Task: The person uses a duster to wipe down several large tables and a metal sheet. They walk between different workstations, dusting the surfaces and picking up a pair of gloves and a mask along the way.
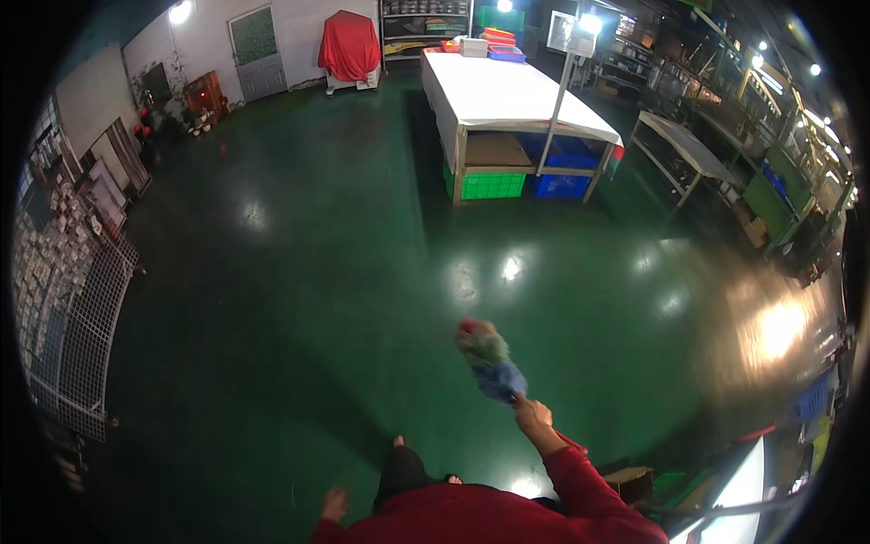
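In my right hand (535, 415) is a fluffy duster (494, 363), coloured red, pale green and blue along its head. My fingers are wrapped round its handle just below the blue part, and a bit of red handle shows past my wrist. The duster points forward and slightly left, held above the green floor (299, 272). My left hand (335, 503) hangs low beside my body, away from the duster; it is small and blurred, so its fingers cannot be made out.
Ahead stands a long table (517, 86) with a white cover, a green crate (489, 185) and blue crates beneath. A lower table (684, 150) is on the right. Wire mesh panels (91, 335) line the left. A red-draped object (349, 50) stands at the back wall.
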